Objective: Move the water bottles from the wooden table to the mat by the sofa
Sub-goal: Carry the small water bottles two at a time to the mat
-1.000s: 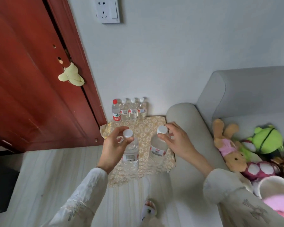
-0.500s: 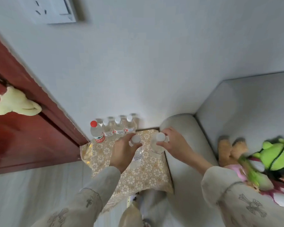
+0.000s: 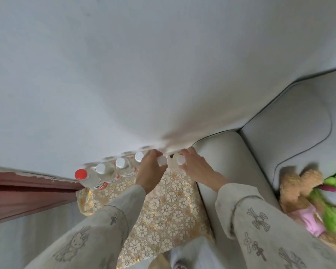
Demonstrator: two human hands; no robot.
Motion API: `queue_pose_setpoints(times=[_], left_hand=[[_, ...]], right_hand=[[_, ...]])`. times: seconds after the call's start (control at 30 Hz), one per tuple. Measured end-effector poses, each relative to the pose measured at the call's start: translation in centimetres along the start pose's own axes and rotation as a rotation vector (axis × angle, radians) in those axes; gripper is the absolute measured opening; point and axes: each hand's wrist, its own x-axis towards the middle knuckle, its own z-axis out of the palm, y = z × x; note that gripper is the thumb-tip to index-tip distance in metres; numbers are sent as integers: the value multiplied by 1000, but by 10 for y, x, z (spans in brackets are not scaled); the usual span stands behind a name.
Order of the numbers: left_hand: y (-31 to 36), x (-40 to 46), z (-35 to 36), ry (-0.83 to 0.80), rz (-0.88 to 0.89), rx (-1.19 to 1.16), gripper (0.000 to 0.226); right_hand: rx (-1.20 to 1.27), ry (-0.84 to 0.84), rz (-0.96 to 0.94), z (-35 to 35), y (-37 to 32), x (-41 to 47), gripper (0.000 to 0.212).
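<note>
Left of centre, a red-capped bottle (image 3: 81,174) with an unreadable red label heads the row of white-capped bottles (image 3: 120,163) on the mat (image 3: 163,206). The left hand (image 3: 149,171) and right hand (image 3: 196,167) each pinch an upright bottle by its cap, fingers above, beside that row.

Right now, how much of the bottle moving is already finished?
Done: four bottles, the red-capped bottle first, stand in a row on the patterned mat against the wall. In hand: the left hand and right hand each hold a white-capped bottle at the row's sofa end. The wooden table is out of view.
</note>
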Motion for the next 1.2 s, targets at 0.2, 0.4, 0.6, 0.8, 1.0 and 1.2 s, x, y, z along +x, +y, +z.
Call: queue_pose_setpoints(times=[0.2,0.4,0.6,0.8,1.0,1.2], left_hand=[[-10,27,11,27,-31,23,32],[-19,39,16,52,-46,13,32],[-23,38,25,95,-92,-20,33],[-15,30,22,42,-113,-48,49],[-6,-20,2,-60,-209,-97,49],[1,-131,-15,-88,-386,-302,39]], right_hand=[[110,-12,6,8,9,33,39],[141,-58,-18,13,13,56,41],[307,1,31,18,17,60,38],[412,-88,59,15,15,38,76],[483,-130,68,10,8,-20,65],[767,-64,83,9,-13,-108,43]])
